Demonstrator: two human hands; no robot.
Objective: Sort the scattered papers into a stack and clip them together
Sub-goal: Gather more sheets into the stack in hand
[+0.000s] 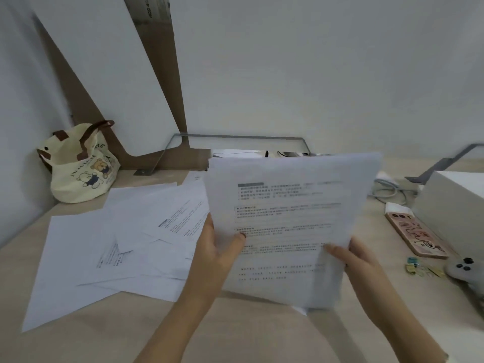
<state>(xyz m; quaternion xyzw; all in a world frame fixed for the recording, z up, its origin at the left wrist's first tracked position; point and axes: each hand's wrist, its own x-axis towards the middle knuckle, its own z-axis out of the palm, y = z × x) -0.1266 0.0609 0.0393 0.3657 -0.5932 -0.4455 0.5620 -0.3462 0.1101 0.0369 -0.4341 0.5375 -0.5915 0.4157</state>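
While both hands hold it up off the desk (251,334), a sheaf of printed papers (290,226) fills the middle of the head view, tilted so its top edge leans away toward 12 o'clock. The left hand (214,255) has its grip clamped on the sheaf's left edge, thumb lying across the printed face and fingers hidden behind. The right hand (358,260) has its grip clamped on the lower right edge, thumb on the front, fingers behind the sheets. How many sheets the sheaf holds cannot be told; the print is blurred.

At 9 o'clock from the sheaf, scattered papers (117,244) lie flat on the desk, overlapping one another at odd angles, some printed side up. Farther out at 10 o'clock a cream tote bag (81,169) with bear pictures stands against the wall.

At 3 o'clock a phone (416,234) in a pink patterned case lies on the desk beside a white box (453,205). Just below the phone, near 4 o'clock, small binder clips (421,268) sit loose on the desk, apart from all the papers, next to a grey controller-like object (463,268).
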